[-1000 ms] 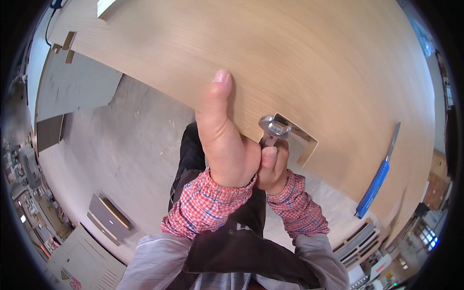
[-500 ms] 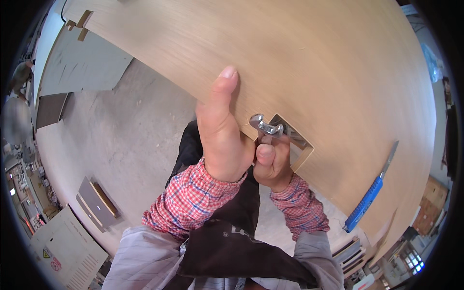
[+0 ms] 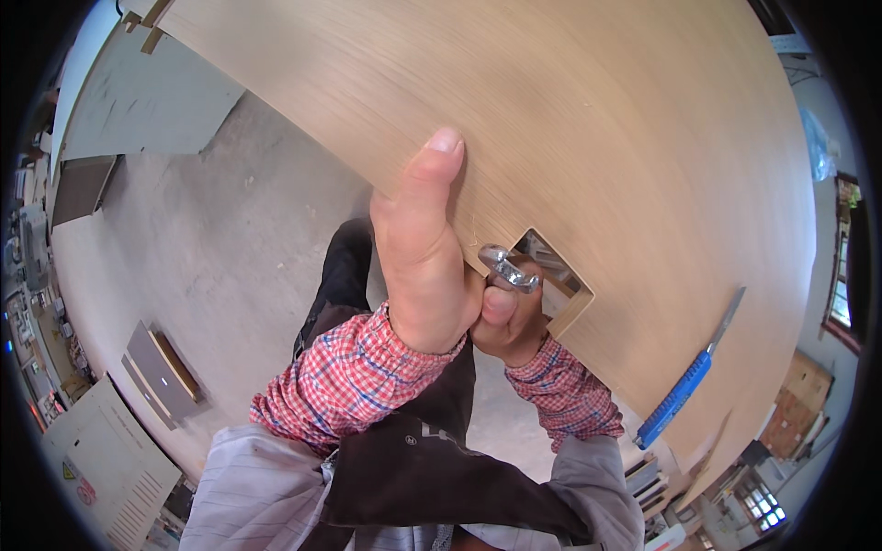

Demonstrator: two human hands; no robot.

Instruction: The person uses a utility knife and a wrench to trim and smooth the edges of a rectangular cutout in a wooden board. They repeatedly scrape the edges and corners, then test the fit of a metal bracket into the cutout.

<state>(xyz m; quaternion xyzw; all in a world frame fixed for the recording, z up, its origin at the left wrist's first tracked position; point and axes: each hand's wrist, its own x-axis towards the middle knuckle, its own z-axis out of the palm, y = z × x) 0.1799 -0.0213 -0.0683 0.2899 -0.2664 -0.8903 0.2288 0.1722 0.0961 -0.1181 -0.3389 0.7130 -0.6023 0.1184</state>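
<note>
My left hand [image 3: 418,243] grips the edge of a large light wood-grain panel [image 3: 606,138]. Its thumb lies flat on top, and the other fingers are hidden beneath the edge. Close beside it, my right hand [image 3: 510,321] is closed round an open-end wrench [image 3: 510,268] with a shiny, U-shaped head pointing up. The handle of the wrench is hidden in the fist. Both hands are at a rectangular cut-out [image 3: 559,275] near the panel's edge, with the right hand at the notch's near side.
A blue utility knife [image 3: 675,401] with its blade out lies on the panel to the right. Grey boards [image 3: 147,101] stand at far left. Flat boards [image 3: 165,372] lie on the concrete floor [image 3: 248,230], near a pale cabinet [image 3: 110,468].
The wrench head has tilted and dropped slightly, and my right hand has shifted a little down and left, baring more of the cut-out. My left hand keeps its hold.
</note>
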